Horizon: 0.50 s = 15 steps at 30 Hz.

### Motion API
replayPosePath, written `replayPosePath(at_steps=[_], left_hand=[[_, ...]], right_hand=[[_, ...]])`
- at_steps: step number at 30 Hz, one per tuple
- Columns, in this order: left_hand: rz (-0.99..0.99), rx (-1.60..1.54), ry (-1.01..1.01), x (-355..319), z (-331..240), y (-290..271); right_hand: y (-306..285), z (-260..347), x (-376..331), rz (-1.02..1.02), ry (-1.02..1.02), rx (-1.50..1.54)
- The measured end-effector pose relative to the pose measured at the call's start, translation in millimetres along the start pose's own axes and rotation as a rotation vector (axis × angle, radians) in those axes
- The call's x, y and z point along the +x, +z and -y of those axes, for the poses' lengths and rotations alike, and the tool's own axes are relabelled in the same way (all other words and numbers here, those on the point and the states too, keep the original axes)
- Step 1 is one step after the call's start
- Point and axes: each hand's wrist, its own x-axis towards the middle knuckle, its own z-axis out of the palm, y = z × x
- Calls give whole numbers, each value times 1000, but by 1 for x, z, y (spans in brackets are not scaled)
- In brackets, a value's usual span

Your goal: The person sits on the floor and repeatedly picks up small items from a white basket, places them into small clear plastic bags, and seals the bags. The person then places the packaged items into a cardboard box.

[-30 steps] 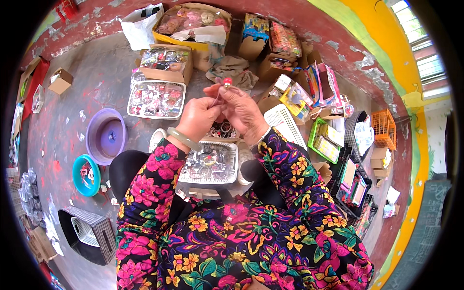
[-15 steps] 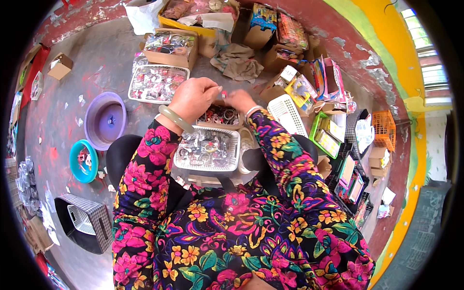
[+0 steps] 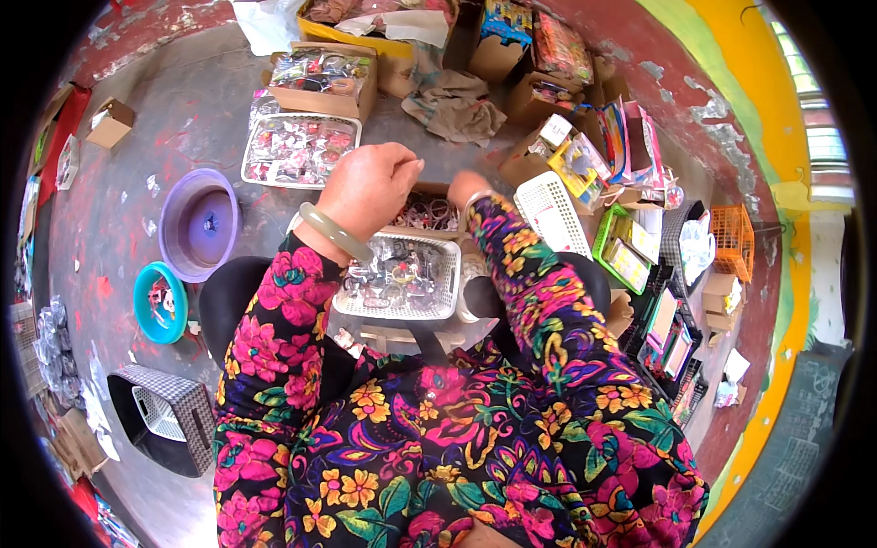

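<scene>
My left hand (image 3: 373, 187), with a pale bangle at its wrist, is raised with its fingers curled together in a pinch. What they hold, if anything, is hidden. To its right my right hand (image 3: 468, 187) is smeared by motion, and its fingers cannot be made out. Below and between the hands stands a cardboard box (image 3: 429, 235) of dark and reddish ring-shaped pieces, perhaps hair ties. Nearer to me a white plastic basket (image 3: 454, 279) holds many small items in clear wrappers.
Another white basket (image 3: 283, 181) of wrapped items lies beyond my left hand, before an open carton (image 3: 324, 102). Purple (image 3: 166, 228) and teal basins (image 3: 142, 310) stand at left. An upturned white basket (image 3: 553, 215), a green tray (image 3: 603, 239) and cartons line the right.
My right hand has moved right, away from my left hand, and become blurred. The small red piece seen between the hands no longer shows. My left hand stays nearly in place.
</scene>
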Motion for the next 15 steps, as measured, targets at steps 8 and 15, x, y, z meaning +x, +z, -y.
replayPosePath(at_steps=[8, 15], left_hand=[[-59, 68, -167, 12, -1, -2], [-176, -54, -20, 18, 15, 8]], right_hand=[[-158, -104, -59, -514, -558, -438], [-21, -220, -137, -558, 204, 100]])
